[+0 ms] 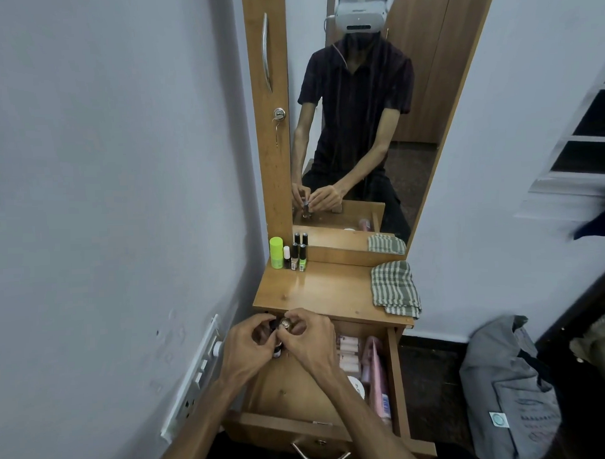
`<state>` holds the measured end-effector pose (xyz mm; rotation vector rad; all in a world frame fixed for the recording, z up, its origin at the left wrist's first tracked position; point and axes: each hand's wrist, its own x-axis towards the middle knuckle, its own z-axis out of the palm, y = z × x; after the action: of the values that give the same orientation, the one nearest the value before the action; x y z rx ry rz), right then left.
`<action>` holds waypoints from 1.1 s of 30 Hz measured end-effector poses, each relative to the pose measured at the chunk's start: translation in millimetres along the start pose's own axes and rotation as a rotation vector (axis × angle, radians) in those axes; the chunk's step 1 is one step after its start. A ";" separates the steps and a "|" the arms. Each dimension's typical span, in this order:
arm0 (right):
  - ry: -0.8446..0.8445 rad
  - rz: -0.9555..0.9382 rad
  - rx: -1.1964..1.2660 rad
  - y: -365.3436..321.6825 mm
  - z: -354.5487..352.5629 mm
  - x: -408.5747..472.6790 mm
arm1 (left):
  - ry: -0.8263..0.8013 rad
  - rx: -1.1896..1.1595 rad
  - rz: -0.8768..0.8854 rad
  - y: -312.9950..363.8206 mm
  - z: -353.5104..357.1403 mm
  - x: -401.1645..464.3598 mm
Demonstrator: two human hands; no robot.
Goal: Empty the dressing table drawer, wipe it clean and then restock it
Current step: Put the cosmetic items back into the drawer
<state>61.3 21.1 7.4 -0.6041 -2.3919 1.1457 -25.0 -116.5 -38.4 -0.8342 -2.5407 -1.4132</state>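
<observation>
Two hands, our left hand [245, 348] and right hand [306, 337], pinch several small bottles [284, 323] above the open drawer [293, 391] (pink tubes [376, 374] inside), where we judge a loose grip could drop one onto the wood.

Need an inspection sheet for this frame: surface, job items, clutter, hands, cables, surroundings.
Surface: wooden dressing table top, mostly bare.
Job's things: drawer open, pink tubes and a white jar still inside on the right; checked cloth folded on the top; green bottle and small bottles lined up at back left.
Clutter: nothing seen.
Hands: left hand and right hand together hold a small bottle over the drawer.
Cables: nothing seen.
Surroundings: mirror, wall switch panel, grey bag on floor.
</observation>
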 end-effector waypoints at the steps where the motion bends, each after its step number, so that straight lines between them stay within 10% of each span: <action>1: 0.001 0.006 0.003 1.9 1.7 -2.7 | -0.011 0.016 0.003 -0.6 -1.3 -3.1; 33: -0.214 0.101 -0.109 42.1 55.1 -22.8 | -0.305 0.440 0.018 -26.4 4.2 -18.2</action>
<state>58.7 -1.5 -61.9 -0.6748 -2.6463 1.1812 -22.6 -131.4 -67.0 -1.0417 -2.8901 -0.7109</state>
